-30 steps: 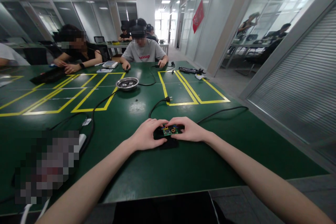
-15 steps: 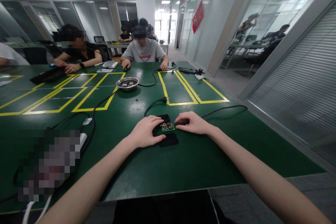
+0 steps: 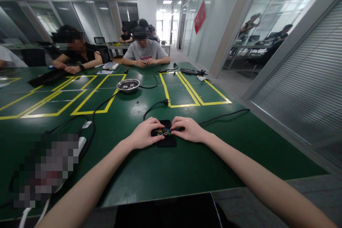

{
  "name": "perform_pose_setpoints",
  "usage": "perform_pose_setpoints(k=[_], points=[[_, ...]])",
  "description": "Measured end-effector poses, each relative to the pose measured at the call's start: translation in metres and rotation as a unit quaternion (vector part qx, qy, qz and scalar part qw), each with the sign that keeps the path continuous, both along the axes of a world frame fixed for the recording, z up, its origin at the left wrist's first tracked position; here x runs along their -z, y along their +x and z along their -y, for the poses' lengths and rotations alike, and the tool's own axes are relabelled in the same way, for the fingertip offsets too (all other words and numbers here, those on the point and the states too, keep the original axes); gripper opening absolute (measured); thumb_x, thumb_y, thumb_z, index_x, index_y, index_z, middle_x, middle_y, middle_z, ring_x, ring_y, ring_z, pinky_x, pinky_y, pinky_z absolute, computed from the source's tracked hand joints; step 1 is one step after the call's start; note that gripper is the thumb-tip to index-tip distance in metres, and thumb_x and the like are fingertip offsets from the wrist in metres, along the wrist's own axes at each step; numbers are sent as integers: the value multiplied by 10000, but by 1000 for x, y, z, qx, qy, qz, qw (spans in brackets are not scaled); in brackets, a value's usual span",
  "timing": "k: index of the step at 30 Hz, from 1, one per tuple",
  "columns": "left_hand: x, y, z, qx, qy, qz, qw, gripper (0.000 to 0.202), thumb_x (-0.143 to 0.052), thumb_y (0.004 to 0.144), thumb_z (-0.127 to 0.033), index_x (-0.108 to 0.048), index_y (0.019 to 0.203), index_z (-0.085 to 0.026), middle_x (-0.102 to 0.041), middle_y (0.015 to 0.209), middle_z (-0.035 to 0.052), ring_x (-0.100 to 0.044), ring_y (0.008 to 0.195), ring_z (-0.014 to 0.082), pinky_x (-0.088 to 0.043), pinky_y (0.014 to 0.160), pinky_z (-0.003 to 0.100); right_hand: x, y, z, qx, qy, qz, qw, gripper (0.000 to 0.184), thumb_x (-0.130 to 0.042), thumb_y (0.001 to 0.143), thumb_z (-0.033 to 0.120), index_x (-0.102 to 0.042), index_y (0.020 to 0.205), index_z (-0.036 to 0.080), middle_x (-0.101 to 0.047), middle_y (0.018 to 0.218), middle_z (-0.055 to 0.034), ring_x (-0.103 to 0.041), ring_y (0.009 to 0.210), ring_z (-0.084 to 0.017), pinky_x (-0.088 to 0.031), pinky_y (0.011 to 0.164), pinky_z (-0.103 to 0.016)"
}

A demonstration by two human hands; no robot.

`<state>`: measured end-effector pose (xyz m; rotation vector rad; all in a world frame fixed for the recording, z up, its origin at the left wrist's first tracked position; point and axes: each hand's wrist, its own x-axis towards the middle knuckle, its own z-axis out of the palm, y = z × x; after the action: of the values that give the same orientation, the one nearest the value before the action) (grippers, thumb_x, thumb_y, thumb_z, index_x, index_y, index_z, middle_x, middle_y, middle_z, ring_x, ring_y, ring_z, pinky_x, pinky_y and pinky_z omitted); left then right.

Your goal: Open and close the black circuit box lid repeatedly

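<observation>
Now pressing down with the left hand (image 3: pixel 144 134), fingers closed tight on the edge of a little board (image 3: pixel 163 132). Pinching a thin black wire (image 3: pixel 178 128) with the right hand (image 3: pixel 187 130), tip right at the board. Sitting in a black box (image 3: pixel 166 142) on the green table (image 3: pixel 187 171), near the front edge. Could pop out or tip if pushed too hard or crooked. Could get tugged away by the black cord (image 3: pixel 153 107) behind. Closer together now than half a second ago. Down in the box now, not between two loose black parts as before.
</observation>
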<state>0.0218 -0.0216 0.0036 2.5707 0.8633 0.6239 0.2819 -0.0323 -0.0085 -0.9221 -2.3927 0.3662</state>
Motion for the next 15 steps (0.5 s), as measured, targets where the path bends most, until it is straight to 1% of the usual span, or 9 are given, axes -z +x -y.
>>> perform_pose_setpoints(k=[4,9,13,15], points=[[1,-2,-3,-3,-5,7,1000,299,-727,883,-351,-743,1154,-225,-688,1139,84,-648,1062,248,-545,969,399,0,-1,0,19,2,-13,1000,62,-714,886,242,-761,906,206,-705,1091,-74,-707,844,-181,-559,759,-307],[0,-3,-3,-10,25,12,1000,296,-747,850,-334,-755,1126,-227,-667,1161,92,-615,1124,270,-540,994,424,0,-2,-2,-5,0,-48,999,64,-686,898,222,-749,892,212,-746,1165,-81,-734,1018,-224,-573,892,-356],[-2,-4,-2,-42,41,16,998,419,-750,830,-436,-719,1184,-214,-633,1116,90,-635,1048,259,-560,922,400,3,-3,-4,-6,1,-56,998,69,-683,899,223,-751,892,214,-772,1123,-79,-751,988,-224,-582,889,-361],[-4,-5,-2,-63,38,26,997,347,-689,869,-438,-707,1136,-215,-631,1093,76,-655,974,230,-563,859,362,5,-3,-5,-4,5,-50,999,69,-684,899,218,-753,897,213,-773,1122,-79,-751,989,-223,-584,884,-357]])
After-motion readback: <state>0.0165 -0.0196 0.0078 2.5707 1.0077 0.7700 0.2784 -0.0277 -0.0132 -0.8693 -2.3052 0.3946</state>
